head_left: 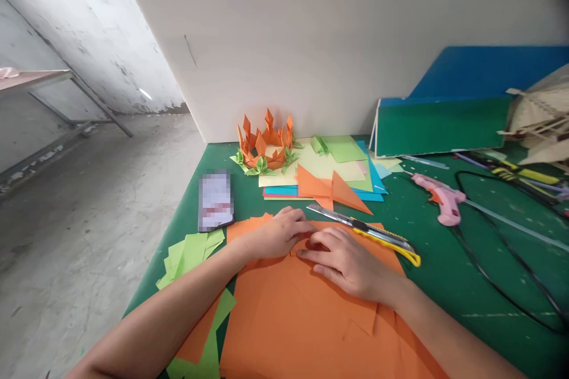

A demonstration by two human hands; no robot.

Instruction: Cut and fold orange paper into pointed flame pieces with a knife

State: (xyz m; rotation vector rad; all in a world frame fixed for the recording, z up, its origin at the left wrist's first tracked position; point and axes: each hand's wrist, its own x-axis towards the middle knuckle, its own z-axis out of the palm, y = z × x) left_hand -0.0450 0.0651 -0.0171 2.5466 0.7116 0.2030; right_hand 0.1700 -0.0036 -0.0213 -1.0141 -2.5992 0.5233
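Note:
My left hand (283, 233) and my right hand (344, 259) meet over a stack of orange paper sheets (288, 320). Both press a piece of orange paper that is mostly hidden under the fingers, and its colour blends with the sheets below. The left fingers are bent; those of the right pinch and press beside them. A utility knife (377, 233) with a yellow handle lies just beyond the right hand, blade out. Behind it sits a folded orange paper piece (351, 192) with pointed wings. An orange origami crown (267, 154) with green leaf-like pieces stands at the back.
To the left are a phone (216, 201) and green paper pieces (191, 254). Coloured sheets (326, 169) lie at the back. A pink glue gun (442, 196) with a black cord is at the right, near a green board (444, 126) and a wooden model (540, 118).

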